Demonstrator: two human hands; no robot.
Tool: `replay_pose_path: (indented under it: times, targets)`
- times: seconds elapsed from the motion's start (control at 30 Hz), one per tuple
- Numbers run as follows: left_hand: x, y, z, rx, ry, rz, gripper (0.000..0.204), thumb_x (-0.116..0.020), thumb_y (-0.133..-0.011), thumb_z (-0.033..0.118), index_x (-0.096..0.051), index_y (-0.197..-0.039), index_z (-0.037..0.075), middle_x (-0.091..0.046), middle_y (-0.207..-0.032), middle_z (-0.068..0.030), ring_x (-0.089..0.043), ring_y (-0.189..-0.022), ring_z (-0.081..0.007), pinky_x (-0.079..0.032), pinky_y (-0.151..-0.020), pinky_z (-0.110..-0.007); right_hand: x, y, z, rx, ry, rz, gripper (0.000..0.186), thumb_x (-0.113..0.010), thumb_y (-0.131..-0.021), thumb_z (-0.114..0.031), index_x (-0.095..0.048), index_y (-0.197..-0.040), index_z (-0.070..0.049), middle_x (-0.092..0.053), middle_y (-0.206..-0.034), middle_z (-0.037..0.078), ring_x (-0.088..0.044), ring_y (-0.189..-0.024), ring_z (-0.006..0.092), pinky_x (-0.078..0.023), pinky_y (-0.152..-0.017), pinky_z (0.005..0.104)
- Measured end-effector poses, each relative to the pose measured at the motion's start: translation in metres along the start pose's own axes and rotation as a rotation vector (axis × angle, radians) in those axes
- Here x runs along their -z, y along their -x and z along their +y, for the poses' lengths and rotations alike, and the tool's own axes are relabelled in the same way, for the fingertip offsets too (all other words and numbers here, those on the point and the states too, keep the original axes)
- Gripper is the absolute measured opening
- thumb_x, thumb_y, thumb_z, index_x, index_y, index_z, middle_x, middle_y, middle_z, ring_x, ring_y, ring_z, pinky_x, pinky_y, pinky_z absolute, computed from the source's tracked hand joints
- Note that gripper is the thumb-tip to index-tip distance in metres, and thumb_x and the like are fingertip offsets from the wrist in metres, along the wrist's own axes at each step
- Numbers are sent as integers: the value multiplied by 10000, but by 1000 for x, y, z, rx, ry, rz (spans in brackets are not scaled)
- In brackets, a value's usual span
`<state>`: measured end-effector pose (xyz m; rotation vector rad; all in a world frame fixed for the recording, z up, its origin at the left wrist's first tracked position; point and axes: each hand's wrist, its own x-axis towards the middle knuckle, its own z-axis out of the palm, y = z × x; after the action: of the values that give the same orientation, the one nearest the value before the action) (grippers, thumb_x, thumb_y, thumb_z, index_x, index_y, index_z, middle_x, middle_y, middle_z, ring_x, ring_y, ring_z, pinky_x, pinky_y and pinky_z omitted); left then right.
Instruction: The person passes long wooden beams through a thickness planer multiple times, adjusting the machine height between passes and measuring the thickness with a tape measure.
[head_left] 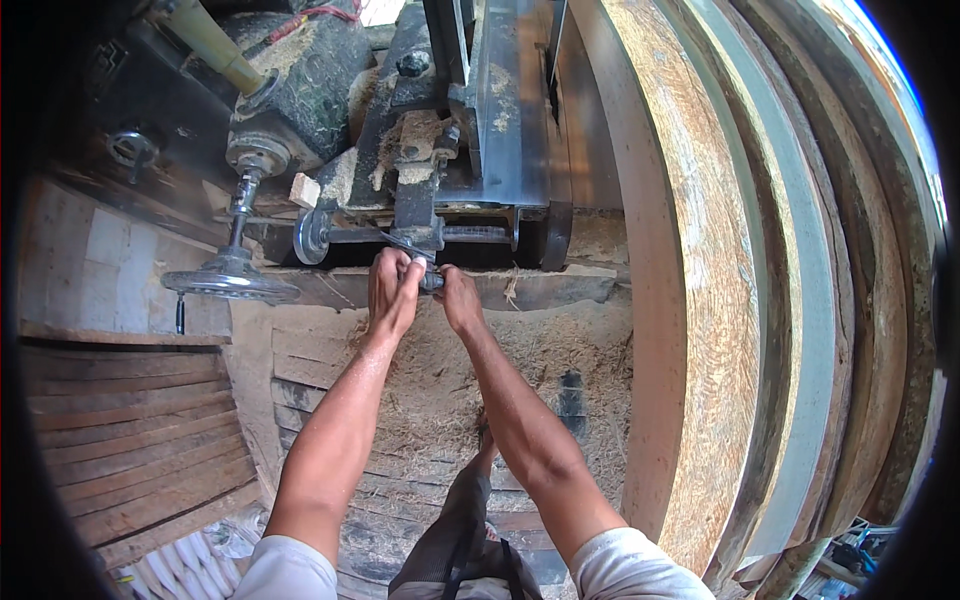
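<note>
Both arms reach straight forward to the front of a sawdust-covered woodworking machine. My left hand (393, 288) is closed, its fingers curled around a small dark metal fitting (432, 281) at the front end of a black bar (416, 205). From the other side my right hand (460, 297) grips the same fitting, its fingers partly hidden behind it. What the fitting is exactly, I cannot make out. A thin dark strip or wire (402, 243) crosses just above my left hand. A small round handwheel (312, 237) is on a shaft left of the bar.
A large metal handwheel (228, 284) stands at the left on an upright shaft. Long thick timber boards (650, 300) fill the right side. Smooth metal plates (505, 130) rise behind the bar. Sawdust covers the plank floor (410, 420). Stacked planks (140, 430) lie lower left.
</note>
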<state>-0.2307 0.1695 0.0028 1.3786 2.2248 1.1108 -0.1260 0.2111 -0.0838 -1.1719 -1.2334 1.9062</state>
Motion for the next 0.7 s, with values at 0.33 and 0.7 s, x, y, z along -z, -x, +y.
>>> replay_pose_path:
  times: [0.33,0.7]
  targets:
    - [11,-27,30,-75,-491,-79,364,-597,-796,139,-444,-1050,-71,-632,-882,-271,-639,-844,-416,-506,-756,-490,-45,10,-5,-257,-939,316,284,-383,-948,-336,-522,-963,-89,-565,-883,63,-567,-830,205,-496,-669,452]
    - [13,-41,70,-425,-1009,-272,345,-602,-778,113,-483,-1052,-59,-643,-944,-199,-579,-978,-312,-369,-857,-449,15,1,3,-154,-204,367,397,-420,-960,-349,-580,-1113,-19,-611,-987,129,-586,-1008,254,-476,-803,453]
